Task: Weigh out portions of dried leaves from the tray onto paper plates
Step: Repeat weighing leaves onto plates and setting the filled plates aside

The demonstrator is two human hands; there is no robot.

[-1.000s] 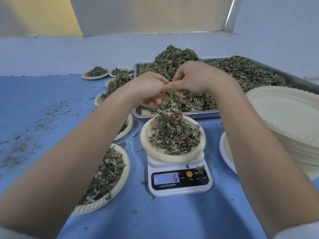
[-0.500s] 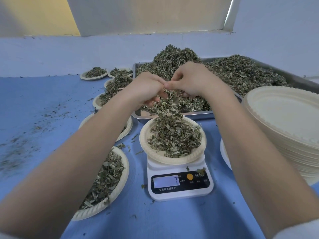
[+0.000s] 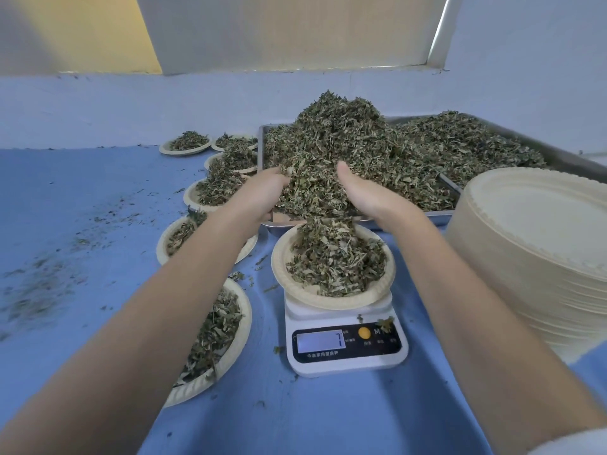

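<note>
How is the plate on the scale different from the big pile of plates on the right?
The plate on the scale sits alone on the white kitchen scale; the stack of plates rests on the blue table, many deep. The plate on the scale holds a heap of dried leaves; the stack's top plate is bare. Both are the same cream paper plates with ridged rims.
</note>
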